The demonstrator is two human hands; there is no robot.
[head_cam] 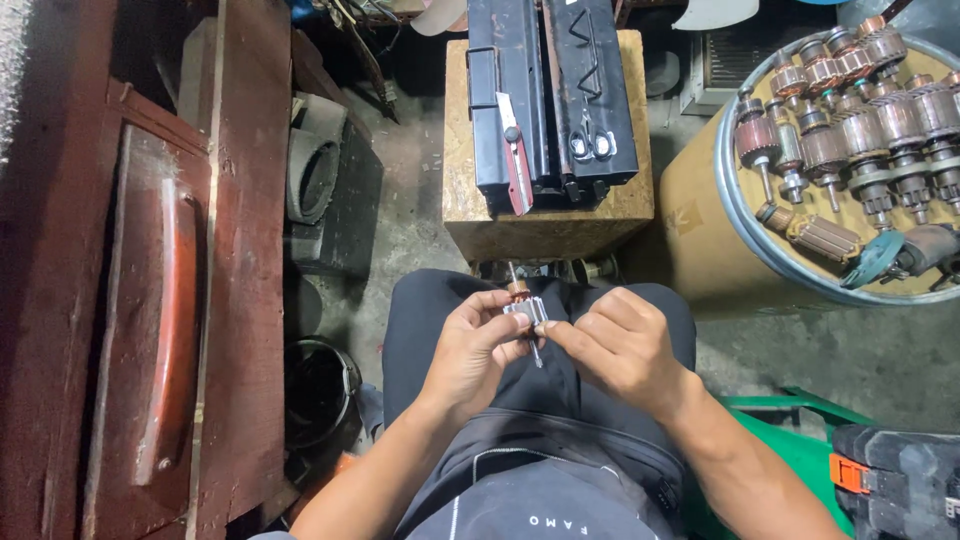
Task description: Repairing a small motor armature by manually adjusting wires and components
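Landmark: wooden block (545, 215). Drum (700, 200) of armatures sits right of it. Below it, over the lap, left hand (470, 350) and right hand (620, 345) both pinch a small motor armature (522, 305), fingers closed on it.

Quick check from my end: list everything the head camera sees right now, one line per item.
small motor armature: one, copper and grey, held between both hands over the lap
wooden block: one, tan, ahead of the knees
black metal parts: several, lying on the block
red-handled tool: one, on the black parts
scissors: one pair, on the black parts
drum: one, tan with blue rim, right
armatures: many, copper, on the drum top
wooden cabinet: one, dark red, left
left hand: pinching the armature
right hand: fingertips on the armature
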